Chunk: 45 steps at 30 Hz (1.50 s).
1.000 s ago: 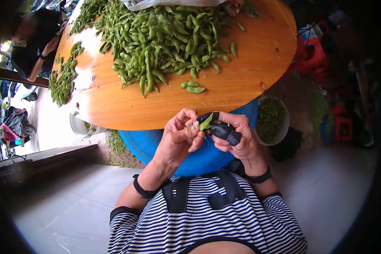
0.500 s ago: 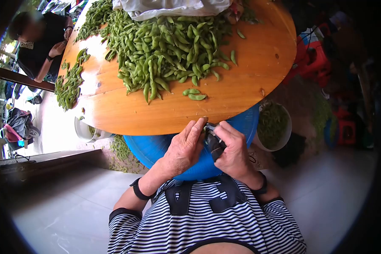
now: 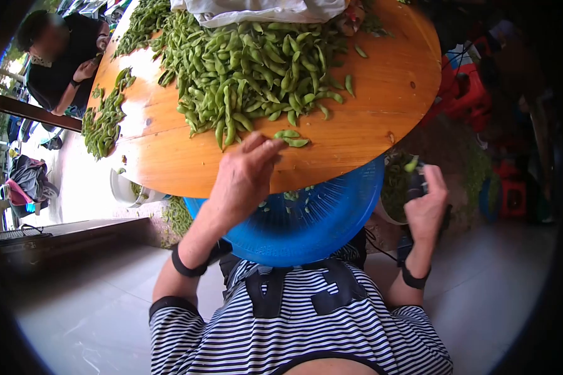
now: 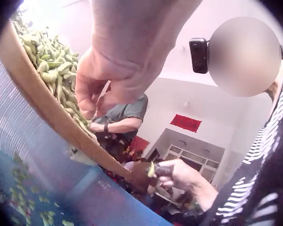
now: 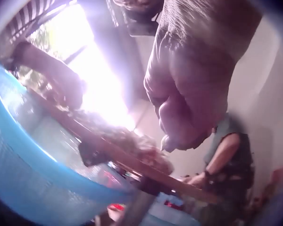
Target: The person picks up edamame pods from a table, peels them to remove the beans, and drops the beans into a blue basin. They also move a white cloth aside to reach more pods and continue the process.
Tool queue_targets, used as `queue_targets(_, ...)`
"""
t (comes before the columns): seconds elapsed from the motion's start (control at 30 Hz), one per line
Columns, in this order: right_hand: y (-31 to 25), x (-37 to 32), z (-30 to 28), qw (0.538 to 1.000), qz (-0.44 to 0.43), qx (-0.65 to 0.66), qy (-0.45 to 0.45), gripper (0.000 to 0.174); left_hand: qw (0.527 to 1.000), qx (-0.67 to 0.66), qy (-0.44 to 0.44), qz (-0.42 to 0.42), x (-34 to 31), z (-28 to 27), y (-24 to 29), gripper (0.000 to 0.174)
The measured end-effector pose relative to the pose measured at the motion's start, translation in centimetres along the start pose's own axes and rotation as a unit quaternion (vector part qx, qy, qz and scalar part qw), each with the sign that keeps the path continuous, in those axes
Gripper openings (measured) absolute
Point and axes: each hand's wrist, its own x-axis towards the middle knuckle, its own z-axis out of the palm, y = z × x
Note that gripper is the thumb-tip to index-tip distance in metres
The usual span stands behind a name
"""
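Note:
My left hand (image 3: 244, 178) reaches over the table's near edge, fingers bent, fingertips right at two loose edamame pods (image 3: 294, 142); nothing shows in its grasp. In the left wrist view the left thumb and fingers (image 4: 106, 89) hang close by the pile of pods (image 4: 56, 70). Out to the right, my right hand (image 3: 426, 209) grips a black hand tool (image 3: 416, 178), its kind mostly hidden by the fingers. A green pod or shell (image 3: 411, 164) shows at the tool's tip, over a white bucket (image 3: 392, 211). The right wrist view shows the right hand (image 5: 193, 94) with curled fingers.
A big heap of edamame (image 3: 250, 75) covers the wooden table (image 3: 356, 137), under a white bag (image 3: 263, 11). Below the table edge, a blue basin (image 3: 313, 231) holds shelled beans. Another person (image 3: 65, 56) sits at left; red stools (image 3: 463, 94) stand at right.
Both hands were together over the basin, working on a pod with the black tool. They have parted: the left went up to the loose pods, the right moved out over the bucket.

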Motion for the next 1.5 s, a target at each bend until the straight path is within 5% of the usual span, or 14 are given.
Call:
queue_targets(0.27, 4.3, -0.8, -2.5, 0.983, 0.076, -0.154, -0.062, 0.036, 0.993, 0.088, -0.032, 0.068, 4.0, 0.4, -3.4, 0.025)
queue_targets(0.43, -1.3, -0.3, 0.2, 0.982, 0.033, 0.156, -0.105, 0.024, 0.998, 0.037, 0.0, 0.056, 3.1, 0.3, -1.8, 0.021)
queue_targets(0.47, -1.2, -0.8, 1.3, 0.954, 0.028, 0.266, -0.136, 0.025, 0.988, -0.135, -0.036, -0.06, 2.4, 0.2, -0.7, 0.017)
queue_targets(0.6, -5.4, -0.6, 3.1, 0.87, 0.08, 0.415, -0.252, 0.025, 0.835, -0.464, -0.114, -0.272, -0.3, 0.9, 2.7, 0.012)
queue_targets(0.7, -6.7, -0.7, 3.9, 0.814, 0.086, 0.489, -0.302, 0.016, 0.831, -0.472, -0.106, -0.274, -1.9, 2.2, 3.0, 0.014)
queue_targets(1.07, -6.6, -1.0, 4.9, 0.829, 0.08, 0.449, -0.323, 0.011, 0.769, -0.571, -0.035, -0.284, -3.9, 4.5, 3.0, 0.015)
queue_targets(1.13, -6.3, -1.3, 5.2, 0.826, 0.065, 0.459, -0.32, 0.011, 0.653, -0.669, -0.048, -0.351, -4.3, 5.0, 2.5, 0.01)
queue_targets(1.2, -5.8, -1.6, 5.4, 0.661, 0.17, 0.628, -0.373, 0.017, 0.603, -0.718, -0.049, -0.343, -4.8, 5.6, 2.3, 0.008)
queue_targets(1.23, -5.8, -1.6, 5.6, 0.66, 0.171, 0.629, -0.374, 0.017, 0.551, -0.764, -0.05, -0.333, -5.0, 5.9, 2.3, 0.006)
queue_targets(1.33, -5.8, -1.7, 6.0, 0.653, 0.181, 0.638, -0.366, 0.023, 0.536, -0.78, -0.063, -0.316, -5.1, 6.4, 1.9, 0.008)
queue_targets(1.37, -5.6, -1.8, 6.0, 0.668, 0.173, 0.63, -0.356, 0.02, 0.536, -0.78, -0.063, -0.316, -5.1, 6.3, 2.2, 0.008)
queue_targets(1.43, -5.8, -2.0, 5.8, 0.682, 0.166, 0.622, -0.347, 0.016, 0.729, -0.596, -0.01, -0.336, -5.0, 5.8, 2.9, 0.011)
queue_targets(1.47, -6.4, -2.0, 5.3, 0.744, 0.167, 0.553, -0.337, 0.012, 0.73, -0.595, -0.01, -0.337, -5.0, 6.0, 2.9, 0.011)
queue_targets(1.5, -6.8, -2.0, 5.1, 0.798, 0.166, 0.48, -0.323, 0.009, 0.886, -0.407, 0.052, -0.216, -5.1, 6.2, 2.8, 0.012)
